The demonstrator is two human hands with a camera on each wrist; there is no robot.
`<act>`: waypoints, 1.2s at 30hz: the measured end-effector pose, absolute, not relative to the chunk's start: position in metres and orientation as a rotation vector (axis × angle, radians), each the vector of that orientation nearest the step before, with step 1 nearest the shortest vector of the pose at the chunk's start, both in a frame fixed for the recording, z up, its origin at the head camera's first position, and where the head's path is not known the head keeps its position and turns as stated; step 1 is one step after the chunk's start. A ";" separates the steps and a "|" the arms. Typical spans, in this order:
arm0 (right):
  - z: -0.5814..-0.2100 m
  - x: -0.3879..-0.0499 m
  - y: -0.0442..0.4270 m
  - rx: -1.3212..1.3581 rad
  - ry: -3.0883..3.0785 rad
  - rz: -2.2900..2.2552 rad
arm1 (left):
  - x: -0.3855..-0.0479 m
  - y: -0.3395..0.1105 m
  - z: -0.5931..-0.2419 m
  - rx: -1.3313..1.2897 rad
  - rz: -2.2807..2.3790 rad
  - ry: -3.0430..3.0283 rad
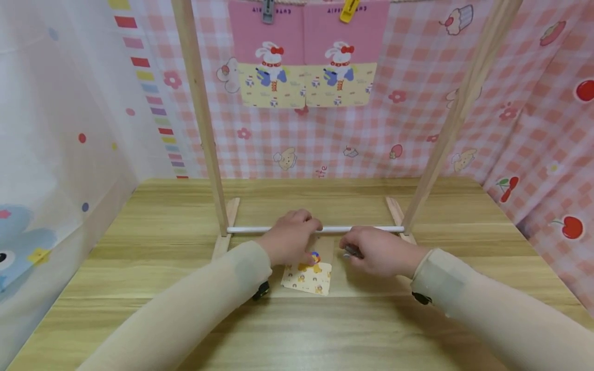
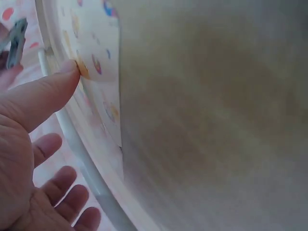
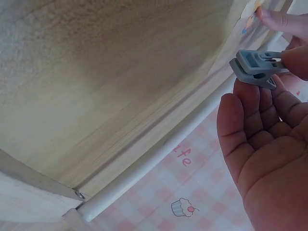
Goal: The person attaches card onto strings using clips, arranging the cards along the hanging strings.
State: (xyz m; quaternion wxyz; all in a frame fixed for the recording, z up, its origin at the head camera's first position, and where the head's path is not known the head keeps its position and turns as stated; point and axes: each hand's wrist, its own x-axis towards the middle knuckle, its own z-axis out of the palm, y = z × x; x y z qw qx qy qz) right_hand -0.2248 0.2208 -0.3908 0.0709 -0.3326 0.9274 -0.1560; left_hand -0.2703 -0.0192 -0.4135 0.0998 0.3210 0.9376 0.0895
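Observation:
A cream card (image 1: pixel 307 282) with a yellow cartoon figure lies on the wooden table under my left hand (image 1: pixel 289 240). My left thumb (image 2: pixel 45 98) touches the card's face, while the other fingers lie loosely spread near the white rod (image 2: pixel 86 156). Just right of the card, my right hand (image 1: pixel 385 251) pinches a grey-blue clothespin (image 3: pixel 255 66) between thumb and fingers. The clothespin's jaws point away from the palm and hold nothing. In the head view the right hand partly covers it.
A wooden frame with a left post (image 1: pixel 200 103) and a right post (image 1: pixel 457 108) stands around the hands, joined low by the rod. Above, a grey clip (image 1: pixel 268 11) and a yellow clip (image 1: pixel 349 10) hold two pink-and-yellow rabbit cards (image 1: pixel 266 85) on a rope. Patterned curtains (image 1: pixel 185 149) surround the table.

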 end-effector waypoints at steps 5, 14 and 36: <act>-0.391 -0.224 0.221 -1.023 2.805 -0.462 | -0.261 -0.016 -0.412 1.069 0.125 2.721; -0.392 -0.223 0.220 -1.004 2.796 -0.440 | -0.256 -0.017 -0.411 0.959 0.057 2.664; -0.393 -0.223 0.219 -0.995 2.792 -0.461 | -0.257 -0.025 -0.407 0.747 0.315 2.531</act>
